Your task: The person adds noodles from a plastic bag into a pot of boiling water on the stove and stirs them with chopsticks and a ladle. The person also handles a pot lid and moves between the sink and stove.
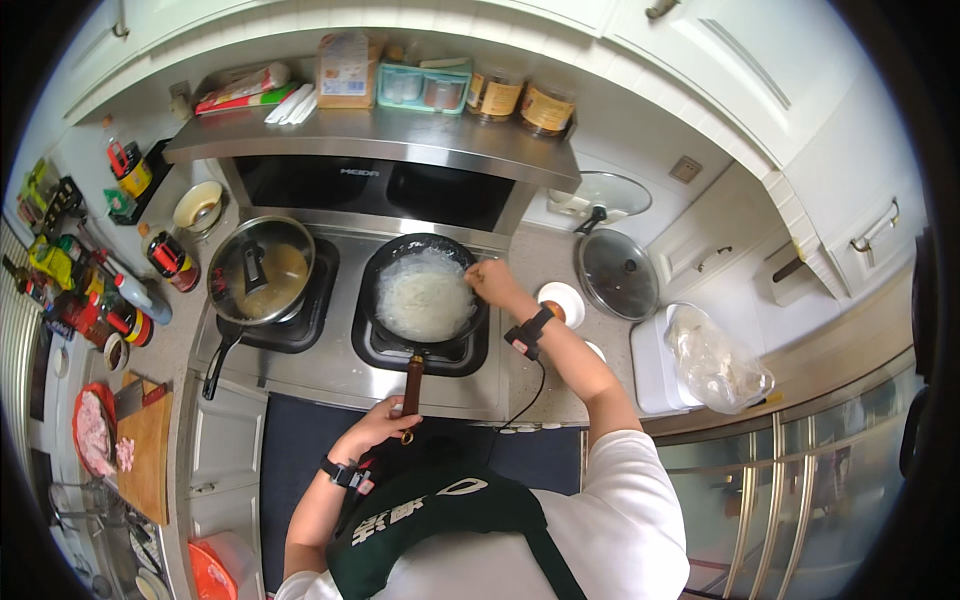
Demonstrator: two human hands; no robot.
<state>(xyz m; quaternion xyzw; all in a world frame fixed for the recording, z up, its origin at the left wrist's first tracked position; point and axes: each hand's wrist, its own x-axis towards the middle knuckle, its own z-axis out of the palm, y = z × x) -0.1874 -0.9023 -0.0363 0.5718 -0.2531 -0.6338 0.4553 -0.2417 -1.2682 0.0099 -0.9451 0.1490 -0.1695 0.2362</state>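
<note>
A black frying pan point(373, 315) sits on the right burner of the gas stove. Its inside holds a pale, translucent, whitish food point(424, 296), brighter toward the front; whether it is noodles or a thin sheet is unclear. My left hand point(382, 424) grips the pan's brown handle point(413, 386) near its ringed end. At the pan's right rim, the fingers of my right hand point(491, 281) are bent together beside the food. What lies between those fingertips is too small to tell.
Left of the pan stands a glass-lidded pan point(262, 277), its handle toward me. Another glass lid point(619, 274) leans at right, near a white bowl point(571, 298) holding an egg. Bottles point(171, 259) and a cutting board point(146, 457) with a cleaver point(135, 396) occupy the left counter.
</note>
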